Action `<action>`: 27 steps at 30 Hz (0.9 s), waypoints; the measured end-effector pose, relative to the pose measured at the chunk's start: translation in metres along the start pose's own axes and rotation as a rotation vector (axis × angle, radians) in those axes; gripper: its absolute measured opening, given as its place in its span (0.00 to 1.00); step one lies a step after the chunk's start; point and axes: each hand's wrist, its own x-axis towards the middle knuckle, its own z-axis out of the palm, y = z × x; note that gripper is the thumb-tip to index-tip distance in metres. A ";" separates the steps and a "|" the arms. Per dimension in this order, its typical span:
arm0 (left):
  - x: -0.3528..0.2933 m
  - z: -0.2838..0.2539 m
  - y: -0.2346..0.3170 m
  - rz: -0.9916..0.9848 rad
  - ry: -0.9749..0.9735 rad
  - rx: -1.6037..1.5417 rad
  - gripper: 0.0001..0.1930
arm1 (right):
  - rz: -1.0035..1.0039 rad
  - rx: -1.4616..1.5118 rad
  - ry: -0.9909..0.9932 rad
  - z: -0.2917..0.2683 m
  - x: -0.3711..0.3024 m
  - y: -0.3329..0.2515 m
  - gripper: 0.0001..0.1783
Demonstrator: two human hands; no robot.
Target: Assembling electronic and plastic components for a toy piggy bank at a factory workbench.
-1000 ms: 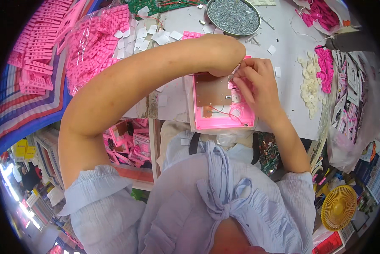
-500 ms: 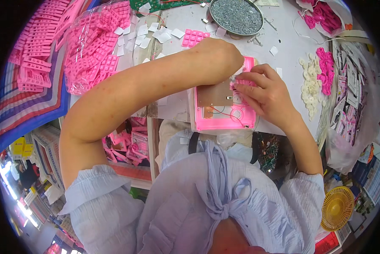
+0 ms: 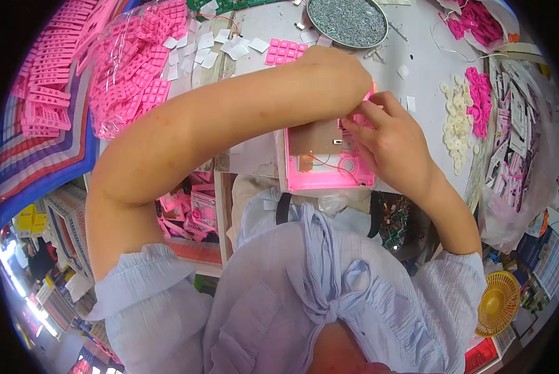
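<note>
An open pink plastic case (image 3: 329, 168) lies on the white table (image 3: 426, 68) in front of me, with a brown circuit board (image 3: 313, 138), thin wires and a round speaker grille inside. My left hand (image 3: 342, 71) reaches across from the left and rests on the case's far right corner, fingers hidden. My right hand (image 3: 388, 140) lies over the case's right side, fingertips pinching a small pink part at that same corner.
A round metal dish of screws (image 3: 346, 19) stands at the table's far edge. A pink keypad piece (image 3: 284, 51) and white squares lie beside it. Bags of pink parts (image 3: 133, 65) sit left. White and pink buttons (image 3: 463, 115) lie right. A yellow fan (image 3: 499, 303) sits lower right.
Both hands have stayed at the case's right corner. My right hand's fingers have shifted slightly upward along the case edge.
</note>
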 end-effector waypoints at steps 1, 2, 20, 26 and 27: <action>0.000 -0.007 0.005 -0.009 -0.041 0.024 0.09 | 0.000 -0.001 -0.033 -0.004 0.004 0.000 0.14; 0.002 -0.005 0.007 0.020 -0.041 0.052 0.09 | -0.001 -0.001 -0.067 -0.006 0.006 0.000 0.16; -0.048 0.044 -0.068 -0.245 0.742 -0.480 0.13 | -0.015 0.026 0.094 0.013 -0.002 0.005 0.16; -0.039 0.053 -0.062 -0.213 0.624 -0.538 0.13 | -0.037 0.290 -0.015 0.005 0.005 0.032 0.15; -0.039 0.055 -0.060 -0.176 0.666 -0.528 0.12 | -0.043 0.359 -0.028 0.004 0.002 0.036 0.15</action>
